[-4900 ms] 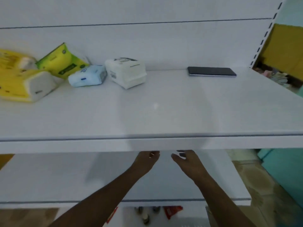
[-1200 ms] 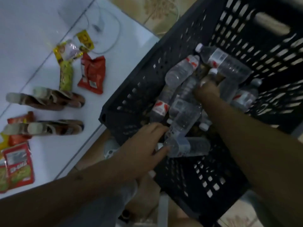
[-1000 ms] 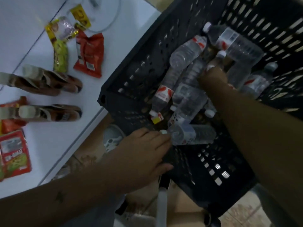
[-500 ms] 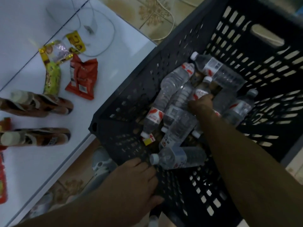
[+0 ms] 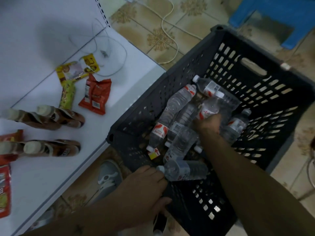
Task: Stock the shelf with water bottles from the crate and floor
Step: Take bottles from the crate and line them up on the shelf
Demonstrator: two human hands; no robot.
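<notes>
Holding bottles point(image 5: 172, 114), crate point(image 5: 260, 92); right hand point(image 5: 208, 123) inside.

Dark grey slotted crate point(image 5: 170, 86); clear water bottles point(image 5: 177, 103) with red-and-white labels and white caps; white shelf point(image 5: 42, 176); red snack bag point(image 5: 95, 95); brown bottles point(image 5: 56, 120); beige floral-patterned floor tiles point(image 5: 158, 36); blue stool point(image 5: 281, 16)

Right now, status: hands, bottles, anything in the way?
Right hand gripping a water bottle in the crate. Left hand on the crate's near rim, beside a lying bottle. Loose bottles piled around; nothing blocking the lift.
</notes>
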